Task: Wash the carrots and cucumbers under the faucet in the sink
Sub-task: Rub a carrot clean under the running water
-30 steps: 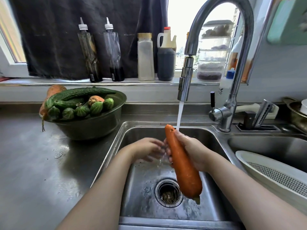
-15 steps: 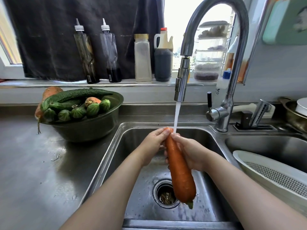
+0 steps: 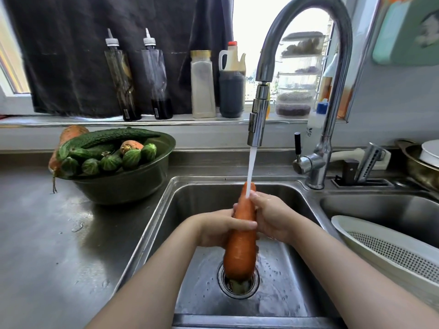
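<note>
The carrot (image 3: pixel 241 236) is held tip-up over the sink (image 3: pixel 280 276), gripped by the left hand (image 3: pixel 221 227) and right hand (image 3: pixel 273 217), so the stream off the faucet (image 3: pixel 257 119) runs down its length

I see a wet steel counter (image 3: pixel 47 245) carrying a green bowl (image 3: pixel 123 186) just left of the sunken sink (image 3: pixel 209 198), with the faucet (image 3: pixel 317 172) standing behind the basin and a knife rack (image 3: pixel 361 181) beside it.
</note>
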`<state>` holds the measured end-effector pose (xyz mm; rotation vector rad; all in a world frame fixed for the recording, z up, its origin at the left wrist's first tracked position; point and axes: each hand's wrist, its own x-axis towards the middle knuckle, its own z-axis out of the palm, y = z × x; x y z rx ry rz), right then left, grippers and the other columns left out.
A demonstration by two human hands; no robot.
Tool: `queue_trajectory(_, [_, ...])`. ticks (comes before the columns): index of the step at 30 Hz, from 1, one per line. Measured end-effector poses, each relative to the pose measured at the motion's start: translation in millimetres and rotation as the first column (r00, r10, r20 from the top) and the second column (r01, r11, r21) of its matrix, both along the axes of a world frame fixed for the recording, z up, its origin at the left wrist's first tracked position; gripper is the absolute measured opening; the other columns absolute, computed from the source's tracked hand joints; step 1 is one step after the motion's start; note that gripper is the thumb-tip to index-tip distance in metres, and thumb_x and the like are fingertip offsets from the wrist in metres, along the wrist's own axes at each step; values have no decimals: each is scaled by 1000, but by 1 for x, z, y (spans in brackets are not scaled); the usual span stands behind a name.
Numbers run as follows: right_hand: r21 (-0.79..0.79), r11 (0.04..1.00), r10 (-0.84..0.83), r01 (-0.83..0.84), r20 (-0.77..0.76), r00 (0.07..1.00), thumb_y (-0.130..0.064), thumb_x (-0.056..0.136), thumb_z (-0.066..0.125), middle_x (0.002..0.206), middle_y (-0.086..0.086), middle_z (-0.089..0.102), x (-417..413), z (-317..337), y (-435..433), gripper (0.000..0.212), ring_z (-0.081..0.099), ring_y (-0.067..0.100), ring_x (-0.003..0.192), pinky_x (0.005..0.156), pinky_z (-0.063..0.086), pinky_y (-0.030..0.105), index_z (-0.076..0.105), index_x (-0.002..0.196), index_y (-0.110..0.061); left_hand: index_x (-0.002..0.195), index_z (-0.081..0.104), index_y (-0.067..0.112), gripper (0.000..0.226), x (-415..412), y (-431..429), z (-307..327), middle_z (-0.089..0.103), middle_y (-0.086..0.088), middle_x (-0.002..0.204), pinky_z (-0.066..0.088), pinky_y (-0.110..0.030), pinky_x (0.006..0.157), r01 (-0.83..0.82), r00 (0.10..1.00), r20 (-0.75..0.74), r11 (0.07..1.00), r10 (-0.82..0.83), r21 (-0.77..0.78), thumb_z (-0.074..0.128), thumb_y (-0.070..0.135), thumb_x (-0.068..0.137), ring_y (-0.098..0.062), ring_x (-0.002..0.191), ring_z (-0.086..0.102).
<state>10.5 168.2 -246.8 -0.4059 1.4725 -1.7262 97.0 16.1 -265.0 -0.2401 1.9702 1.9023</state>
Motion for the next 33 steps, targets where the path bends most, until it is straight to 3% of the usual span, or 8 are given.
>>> queue_trajectory(3, [-96,995,26,-26,0,1000,-8,107,48,121,25,66,-1,3,2,17,69,38,111,88,60,51,59,118,-4,143,45,19,82,1,-12,-2,66,-19,132,48,-63,106,-42,999,4,999,42,-17,90,26,75,-42,116,67])
queue_trajectory(5, [-124,992,12,-15,-30,999,5,101,53,118,24,66,-4,5,3,19,69,38,107,83,63,50,60,116,-4,137,46,17,82,6,-23,1,67,-21,124,54,-59,99,-106,994,7,988,107,-116,91,20,69,-39,104,72])
queue_trajectory(10, [113,992,90,-63,-255,963,-17,104,59,103,17,73,-3,-1,4,18,76,31,88,79,64,49,66,118,-8,122,61,13,62,21,-51,6,73,-21,118,56,-58,97,-40,996,53,922,65,-386,89,21,66,-38,105,73])
queue_trajectory(13, [128,990,94,-61,-271,958,-22,110,47,102,19,76,-6,-2,3,26,77,34,89,73,64,47,68,116,-9,124,65,12,59,27,-59,8,72,-20,123,55,-57,100,7,996,91,937,26,-350,88,22,71,-38,111,71])
queue_trajectory(19, [105,994,80,-42,-393,916,-23,102,63,97,13,76,-4,-3,5,18,77,26,84,67,63,37,74,110,-11,109,75,17,46,27,-55,10,74,-17,113,55,-51,102,-7,997,73,951,31,-309,87,30,66,-33,105,71])
queue_trajectory(23, [64,998,7,14,-317,948,-27,108,50,101,21,76,-9,-3,2,29,76,31,83,83,62,52,73,112,-9,119,74,15,58,26,-55,10,72,-17,124,50,-56,107,8,997,69,946,15,-324,89,34,66,-37,118,68])
queue_trajectory(26, [44,996,82,-73,-290,953,-23,105,56,116,22,73,-8,-5,3,24,72,40,107,94,58,55,67,124,-11,120,74,13,56,25,-53,9,72,-16,125,48,-57,109,13,997,71,953,9,-301,88,34,70,-36,120,67])
queue_trajectory(33, [-60,998,11,-23,-198,980,-24,111,42,118,23,73,-10,-5,1,32,73,39,103,89,59,52,65,120,-5,123,70,10,51,25,-48,11,70,-18,128,49,-55,108,7,1000,31,970,1,-245,82,33,78,-37,122,66])
